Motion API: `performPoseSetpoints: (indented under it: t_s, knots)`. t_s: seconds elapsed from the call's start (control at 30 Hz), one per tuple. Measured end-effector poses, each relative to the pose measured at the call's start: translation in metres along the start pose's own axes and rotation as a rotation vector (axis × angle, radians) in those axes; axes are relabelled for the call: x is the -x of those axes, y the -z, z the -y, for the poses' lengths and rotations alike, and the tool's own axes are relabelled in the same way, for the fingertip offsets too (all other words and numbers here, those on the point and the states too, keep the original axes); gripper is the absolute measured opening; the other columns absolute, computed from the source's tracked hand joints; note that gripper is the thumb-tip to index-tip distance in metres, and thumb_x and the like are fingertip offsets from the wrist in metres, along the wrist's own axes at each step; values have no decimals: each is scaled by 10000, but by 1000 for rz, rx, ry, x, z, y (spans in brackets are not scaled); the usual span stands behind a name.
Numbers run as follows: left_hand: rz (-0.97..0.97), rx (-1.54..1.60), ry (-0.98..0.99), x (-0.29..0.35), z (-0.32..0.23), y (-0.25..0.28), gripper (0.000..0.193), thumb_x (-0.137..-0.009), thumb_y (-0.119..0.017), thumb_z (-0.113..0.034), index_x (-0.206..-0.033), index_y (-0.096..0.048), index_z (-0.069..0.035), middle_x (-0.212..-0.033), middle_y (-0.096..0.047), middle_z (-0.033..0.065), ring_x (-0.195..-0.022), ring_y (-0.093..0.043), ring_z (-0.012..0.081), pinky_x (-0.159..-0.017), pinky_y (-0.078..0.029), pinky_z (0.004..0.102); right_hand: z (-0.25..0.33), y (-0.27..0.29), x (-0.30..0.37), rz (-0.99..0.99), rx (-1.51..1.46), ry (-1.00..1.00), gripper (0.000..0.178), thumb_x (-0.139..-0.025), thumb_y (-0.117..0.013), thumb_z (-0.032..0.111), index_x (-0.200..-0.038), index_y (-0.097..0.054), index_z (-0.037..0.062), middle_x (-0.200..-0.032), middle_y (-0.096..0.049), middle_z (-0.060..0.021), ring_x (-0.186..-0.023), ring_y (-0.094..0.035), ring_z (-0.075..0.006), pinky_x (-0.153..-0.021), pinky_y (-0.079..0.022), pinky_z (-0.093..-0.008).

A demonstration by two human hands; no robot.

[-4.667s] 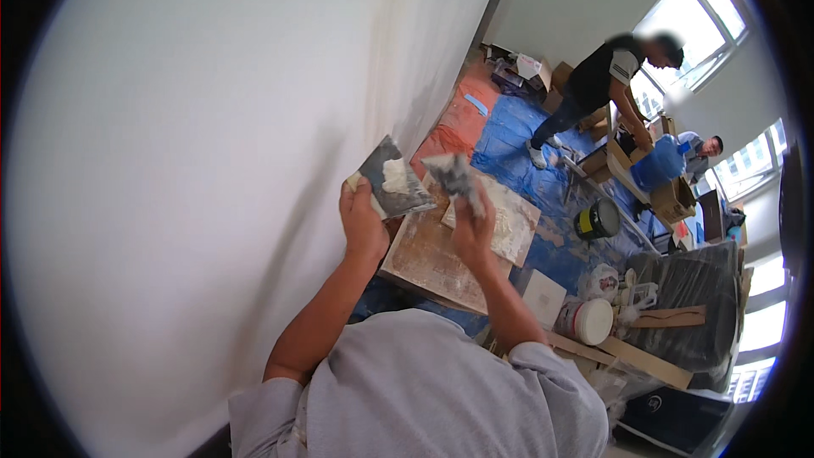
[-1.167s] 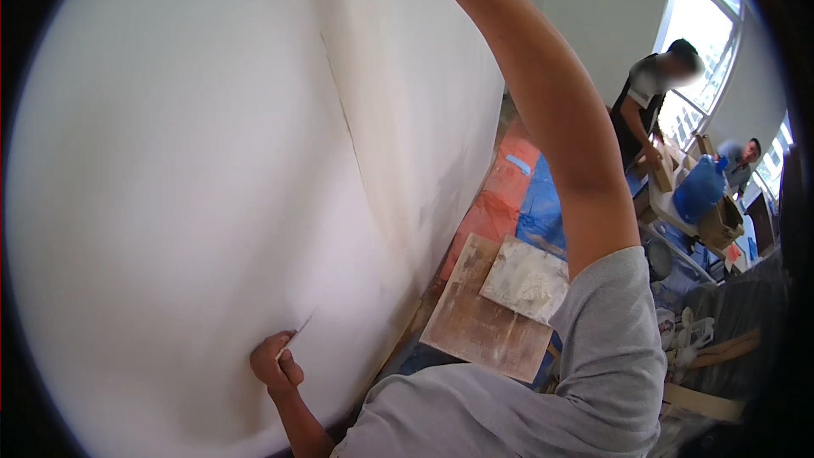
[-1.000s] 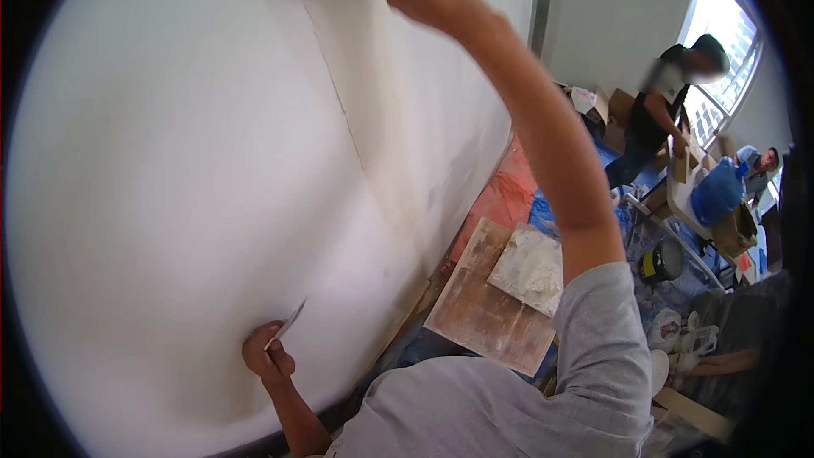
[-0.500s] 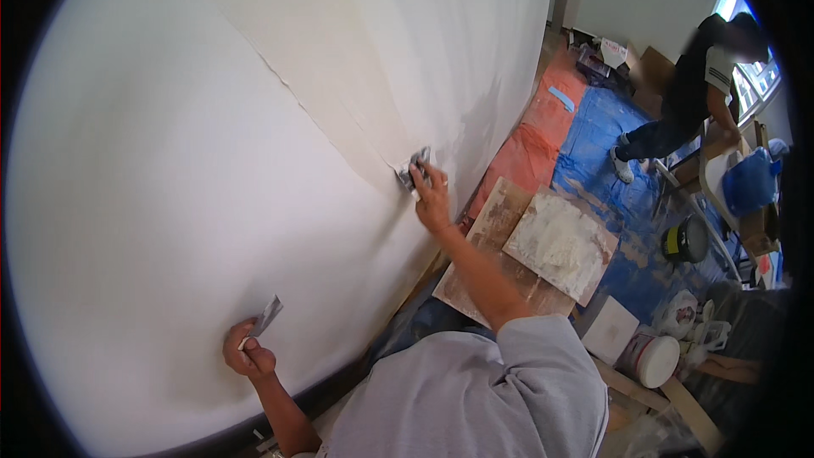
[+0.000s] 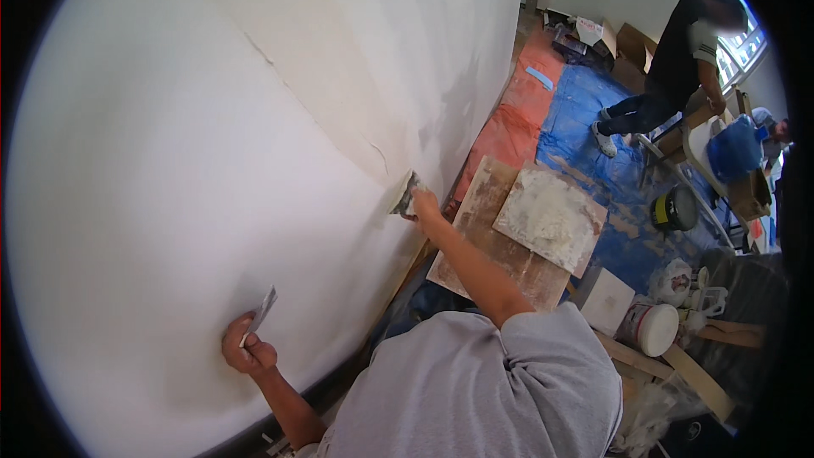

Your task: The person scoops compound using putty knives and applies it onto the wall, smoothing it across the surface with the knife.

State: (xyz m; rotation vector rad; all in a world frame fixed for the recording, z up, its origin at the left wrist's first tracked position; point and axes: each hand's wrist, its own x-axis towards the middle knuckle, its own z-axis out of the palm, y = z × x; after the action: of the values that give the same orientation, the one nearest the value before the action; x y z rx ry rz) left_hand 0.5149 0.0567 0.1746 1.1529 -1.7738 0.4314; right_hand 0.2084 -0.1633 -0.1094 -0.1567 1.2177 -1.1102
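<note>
Right hand (image 5: 424, 206) gripping a putty knife (image 5: 406, 194) at the white wall (image 5: 170, 161)

Right hand: reached well forward, fingers wrapped round the putty knife, firm hold. Broad blade, smeared dark and pale, juts up-left from the knuckles, at the wall surface; how much of its edge touches, cannot tell. Just above-left of this hand, a short curved ridge of filler (image 5: 378, 155) on the wall. Farther up-left, a thin raised seam (image 5: 261, 48) slants down toward the hand.

Left hand (image 5: 248, 349): lower than the right and well to its left, clenched round a flat-bladed scraper (image 5: 261, 309). Blade rises from the thumb side, seen nearly edge-on; contact with wall unclear.

Right of the right hand: brown board (image 5: 479, 195), partly covered by a smaller board (image 5: 582, 259) spread with off-white paste (image 5: 547, 216). Beyond, up-right of the hand, red sheeting (image 5: 521, 114), then blue sheeting (image 5: 577, 106) alongside. Farther right, black bucket (image 5: 676, 208) with yellow label; below it, white-lidded tub (image 5: 655, 328). Far up-right, another person (image 5: 677, 59), dark top, stooping.
</note>
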Motion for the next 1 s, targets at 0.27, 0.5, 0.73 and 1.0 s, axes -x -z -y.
performPoseSetpoints:
  t_s: [0.27, 0.5, 0.73, 1.0]
  knots:
    - [50, 163, -83, -14, -6, 2, 171, -1023, -523, -188, -1009, -587, -30, -785, -716, 167, -635, -713, 288, -582, -564, 333, 137, -92, 161, 136, -9, 270, 244, -1009, -477, 192, -1202, -561, 68, -1111, -628, -80, -984, -651, -240, -787, -604, -462]
    - [75, 315, -108, -11, -1, 14, 202, -1037, -527, -214, -1031, -595, -24, -805, -720, 146, -669, -721, 272, -604, -562, 326, 272, -178, 294, 359, 15, 430, 236, -1018, -457, 146, -1154, -531, -33, -1152, -584, -191, -962, -649, -319, -837, -623, -461]
    - [163, 427, -88, -2, 2, 16, 75, -961, -582, -148, -993, -622, -93, -873, -749, 68, -728, -731, 234, -637, -582, 339, 395, -249, 398, 487, 175, 689, 290, -1027, -434, 154, -1171, -423, -97, -1200, -523, -288, -1015, -625, -375, -919, -629, -435]
    - [144, 441, -127, -3, 3, 14, 74, -945, -601, -146, -999, -618, -98, -877, -742, 58, -708, -716, 242, -633, -575, 351, 482, -322, 539, 470, 300, 936, 301, -1042, -425, 108, -1082, -525, -173, -1007, -605, -281, -810, -666, -319, -739, -631, -366]
